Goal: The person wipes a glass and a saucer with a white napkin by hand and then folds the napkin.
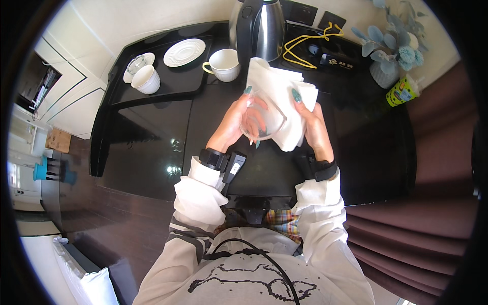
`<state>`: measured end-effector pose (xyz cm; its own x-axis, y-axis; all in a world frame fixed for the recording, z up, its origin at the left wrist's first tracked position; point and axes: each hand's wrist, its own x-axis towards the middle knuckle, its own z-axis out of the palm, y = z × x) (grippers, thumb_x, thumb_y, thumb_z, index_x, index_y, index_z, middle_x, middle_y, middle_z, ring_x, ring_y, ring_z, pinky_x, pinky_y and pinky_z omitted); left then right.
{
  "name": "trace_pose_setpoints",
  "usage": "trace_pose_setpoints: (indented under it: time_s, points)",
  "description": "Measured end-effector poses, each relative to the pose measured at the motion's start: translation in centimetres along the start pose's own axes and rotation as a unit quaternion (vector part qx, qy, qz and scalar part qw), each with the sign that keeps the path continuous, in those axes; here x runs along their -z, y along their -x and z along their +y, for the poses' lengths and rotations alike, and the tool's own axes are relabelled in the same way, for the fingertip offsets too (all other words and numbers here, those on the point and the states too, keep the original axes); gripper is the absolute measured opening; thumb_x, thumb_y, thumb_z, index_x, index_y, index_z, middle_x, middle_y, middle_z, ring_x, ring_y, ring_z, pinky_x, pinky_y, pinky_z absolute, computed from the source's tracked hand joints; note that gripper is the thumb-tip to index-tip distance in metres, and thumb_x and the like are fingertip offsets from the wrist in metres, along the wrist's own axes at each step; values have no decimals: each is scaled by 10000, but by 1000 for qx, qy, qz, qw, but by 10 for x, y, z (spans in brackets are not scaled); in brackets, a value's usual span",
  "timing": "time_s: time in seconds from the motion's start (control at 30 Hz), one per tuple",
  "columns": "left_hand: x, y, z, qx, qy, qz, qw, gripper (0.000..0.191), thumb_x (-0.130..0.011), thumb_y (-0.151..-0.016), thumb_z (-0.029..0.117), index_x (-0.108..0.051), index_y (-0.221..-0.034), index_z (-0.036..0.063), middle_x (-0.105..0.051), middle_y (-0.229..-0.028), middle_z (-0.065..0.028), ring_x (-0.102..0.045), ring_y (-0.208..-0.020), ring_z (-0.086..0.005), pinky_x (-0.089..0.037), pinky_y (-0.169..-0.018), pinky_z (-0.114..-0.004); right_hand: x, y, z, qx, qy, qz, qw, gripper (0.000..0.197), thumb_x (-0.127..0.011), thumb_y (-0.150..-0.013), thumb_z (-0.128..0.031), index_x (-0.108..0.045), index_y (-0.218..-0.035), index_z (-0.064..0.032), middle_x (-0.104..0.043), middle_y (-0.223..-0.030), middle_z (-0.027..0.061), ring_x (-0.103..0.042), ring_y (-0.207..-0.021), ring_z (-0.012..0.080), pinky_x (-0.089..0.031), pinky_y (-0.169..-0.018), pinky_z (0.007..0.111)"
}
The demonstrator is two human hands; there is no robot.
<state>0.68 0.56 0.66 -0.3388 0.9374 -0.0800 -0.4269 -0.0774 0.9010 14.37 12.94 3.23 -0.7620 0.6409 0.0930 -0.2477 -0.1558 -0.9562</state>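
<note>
Tilted in my left hand [237, 116] is a clear glass cup [263, 118], its wall showing my fingers behind it. My right hand [314, 124] grips a folded white paper towel [280, 87], thumb on the front. The towel's left part lies close against the glass; whether it touches the rim I cannot tell. Both hands are above the black glossy table [259, 171]. Beyond them stands a white cup with a yellow handle [225, 65], just left of the towel.
A black tray [175, 89] at the back left bears a white saucer [185, 52], a white cup [146, 80] and a small glass piece [136, 65]. A steel kettle [263, 30] stands behind. Rightward are a yellow cable [301, 44], a black box [337, 61], a flower vase [384, 74] and a green drink cup [402, 91].
</note>
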Motion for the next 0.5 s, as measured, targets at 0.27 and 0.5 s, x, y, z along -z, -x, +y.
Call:
trace_pose_setpoints:
  time_s: [0.27,0.5]
  points:
    - [10,-2,-3,-30,32,25,999,477,-237,-896,382,-504,-931,-12,-571,-606,-159,-506,-371,-190,-420,-344,-262,14,-2,-6,1,-61,-20,998,356,-561,-808,-170,-510,-1065,70,-579,-986,117,-554,-873,156,-410,-787,253]
    - [12,-2,-4,-33,35,63,997,498,-258,-889,416,-505,-926,-16,-561,-592,-146,-486,-363,-170,-403,-321,-273,10,0,-6,7,-56,-27,998,354,-567,-795,-179,-527,-1043,70,-587,-975,113,-552,-875,150,-399,-788,247]
